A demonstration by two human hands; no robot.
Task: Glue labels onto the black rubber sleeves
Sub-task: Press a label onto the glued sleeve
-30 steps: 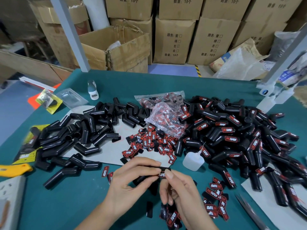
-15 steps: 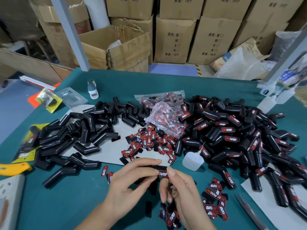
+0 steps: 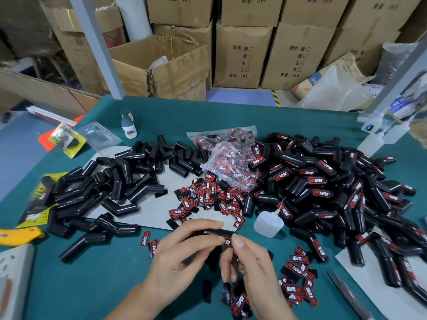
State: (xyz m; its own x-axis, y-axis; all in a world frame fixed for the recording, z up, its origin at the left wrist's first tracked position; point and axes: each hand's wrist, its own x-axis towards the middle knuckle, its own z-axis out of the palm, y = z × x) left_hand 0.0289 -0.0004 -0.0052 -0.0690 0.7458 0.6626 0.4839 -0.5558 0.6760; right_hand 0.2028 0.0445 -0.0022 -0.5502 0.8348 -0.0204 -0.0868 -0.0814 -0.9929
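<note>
Nearest the camera, at 6 o'clock, both hands work over the green bench (image 3: 97,285). The left hand (image 3: 182,257) grips a black rubber sleeve (image 3: 217,233) between curled fingers and thumb, holding it roughly level above the bench. The right hand (image 3: 251,262) pinches a red-and-black label (image 3: 227,241) with thumb and forefinger against the underside of the sleeve's right end; most of the label is hidden by the fingers.

Below the right hand, at 5 o'clock, lies a scatter of loose labels (image 3: 298,282). Two more labels (image 3: 149,242) lie at 9 o'clock from the left hand.

Just beyond the hands, at 1 o'clock, a small translucent glue bottle (image 3: 268,224) stands upright, nozzle slanted. At 12 o'clock a heap of labels (image 3: 208,197) rests on a grey sheet (image 3: 152,215).

Farther out, unlabelled sleeves (image 3: 111,188) are heaped at 10 o'clock, and labelled sleeves (image 3: 323,188) at 2 o'clock. Between them lies a clear bag of labels (image 3: 226,158).

Cardboard cartons (image 3: 242,54) stand beyond the far edge.
</note>
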